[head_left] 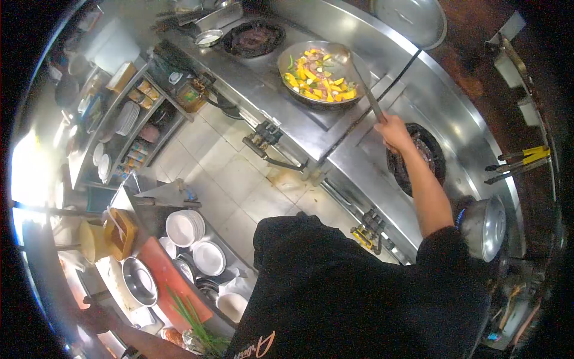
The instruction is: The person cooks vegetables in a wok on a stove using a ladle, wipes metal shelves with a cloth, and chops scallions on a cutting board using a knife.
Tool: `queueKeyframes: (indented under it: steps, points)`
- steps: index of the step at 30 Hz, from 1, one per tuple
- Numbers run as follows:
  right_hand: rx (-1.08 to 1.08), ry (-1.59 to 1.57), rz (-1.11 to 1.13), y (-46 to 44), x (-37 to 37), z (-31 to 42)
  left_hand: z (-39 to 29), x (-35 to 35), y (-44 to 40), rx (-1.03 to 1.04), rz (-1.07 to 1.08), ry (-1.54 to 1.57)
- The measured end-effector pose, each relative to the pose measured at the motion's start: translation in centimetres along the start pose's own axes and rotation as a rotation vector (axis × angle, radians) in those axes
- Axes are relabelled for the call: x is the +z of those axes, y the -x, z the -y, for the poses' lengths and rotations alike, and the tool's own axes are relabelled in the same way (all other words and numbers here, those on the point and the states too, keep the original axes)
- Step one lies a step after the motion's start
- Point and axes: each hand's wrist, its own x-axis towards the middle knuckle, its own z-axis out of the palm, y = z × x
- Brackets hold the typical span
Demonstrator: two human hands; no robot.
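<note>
Looking down through a rounded lens, we see a kitchen with a steel stove (257, 87) across the top. Our right hand (391, 133) is closed around the handle of a ladle (371, 96), whose head rests inside a wide pan (351, 73). The pan sits on the stove, holding yellow strips with green and pinkish pieces (320, 78). We grip the handle near its far end, probably to keep our fingers away from the heat; the arm stretches over a bare burner (429, 149). A metal pot (487, 227) stands near our right elbow, with blue flame beside it.

Our left arm reaches the other way, over the counter. The left hand (89, 310) is dim at the edge, so we cannot tell whether it grips anything. Beyond that arm, green stalks (191, 320) lie partly across a red board (179, 278), and white bowls (184, 228) are stacked alongside, likely to save space.
</note>
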Motion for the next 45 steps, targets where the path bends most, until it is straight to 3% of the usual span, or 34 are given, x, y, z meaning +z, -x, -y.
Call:
queueKeyframes:
  steps: [3, 6, 8, 11, 14, 15, 17, 18, 19, 20, 21, 23, 24, 26, 28, 30, 31, 32, 35, 38, 39, 41, 44, 45]
  points:
    - [0.223, -0.018, 0.065, -3.3, 2.1, 1.7, -0.8, -0.4, -0.2, -0.05, 0.018, 0.156]
    - [-0.064, 0.195, 0.05, -5.1, 2.8, 1.2, 1.7, 2.6, -0.5, 0.03, 0.136, 0.294]
    - [-0.206, 0.335, 0.114, -4.2, -0.2, 2.0, -2.0, 3.7, -0.1, 0.062, -0.053, 0.388]
    - [-0.386, 0.561, 0.072, -1.5, -4.7, 2.4, -11.1, 7.1, 5.0, 0.023, -0.04, 0.632]
    - [-0.362, 0.682, 0.075, 2.5, -8.0, 5.3, -21.1, 5.0, 10.9, 0.131, 0.705, 0.772]
    - [-0.323, 0.701, 0.097, 4.1, -8.9, 6.5, -23.7, 6.7, 15.0, 0.243, 0.719, 0.857]
    - [-0.275, 0.712, 0.064, 6.9, -9.9, 8.4, -27.0, 5.2, 19.5, 0.424, 0.978, 1.209]
    - [-0.249, 0.715, 0.047, 8.3, -10.2, 9.3, -28.4, 5.4, 21.1, 0.451, 1.457, 1.139]
    - [-0.207, 0.684, 0.067, 9.7, -10.4, 10.6, -29.2, 5.9, 23.6, 0.571, 1.627, 1.043]
    - [-0.166, 0.654, 0.087, 11.0, -10.5, 12.0, -29.0, 8.9, 29.5, 0.676, 1.488, 1.169]
    - [-0.13, 0.628, 0.105, 12.1, -10.3, 13.2, -29.0, 11.5, 34.6, 0.524, 1.866, 1.084]
    - [-0.051, 0.639, 0.137, 14.1, -9.2, 15.0, -27.9, 10.9, 36.6, 0.557, 1.815, 1.291]
    - [-0.013, 0.645, 0.153, 14.6, -8.6, 16.0, -27.5, 12.1, 38.0, 0.691, 1.855, 1.297]
    - [0.132, 0.716, 0.209, 14.3, -6.4, 18.3, -27.4, 14.3, 41.2, 0.886, 1.957, 1.245]
    - [0.291, 0.745, 0.189, 12.9, -3.1, 18.3, -28.3, 16.5, 44.0, 1.135, 1.866, 1.06]
    - [0.018, 0.746, -0.017, 10.4, 0.7, 11.7, -29.2, 21.0, 48.9, 1.144, 1.684, 1.292]
    - [0.051, 0.702, -0.06, 10.4, 2.2, 11.5, -29.9, 22.9, 49.8, 1.142, 1.584, 1.403]
    - [0.082, 0.658, -0.1, 10.4, 3.5, 11.7, -31.9, 22.7, 47.6, 1.163, 1.736, 1.201]
    - [0.212, 0.482, -0.226, 10.9, 6.5, 13.0, -37.1, 24.0, 43.5, 1.042, 1.755, 1.241]
    - [0.423, 0.346, -0.274, 9.6, 10.7, 13.2, -42.2, 20.3, 33.4, 1.145, 1.615, 1.37]
    - [0.501, 0.312, -0.275, 8.7, 12.5, 12.6, -44.6, 21.0, 33.8, 1.073, 1.698, 1.347]
    - [0.338, 0.306, -0.334, 7.1, 17.5, 9.7, -47.7, 21.0, 32.4, 1.011, 1.621, 1.493]
    - [0.489, -0.346, -0.274, 7.2, 18.3, 18.2, -51.7, 19.2, 27.3, 0.802, 1.767, 1.489]
    - [0.478, -0.399, -0.29, 7.0, 17.5, 19.1, -52.2, 18.0, 24.8, 0.708, 1.86, 1.44]
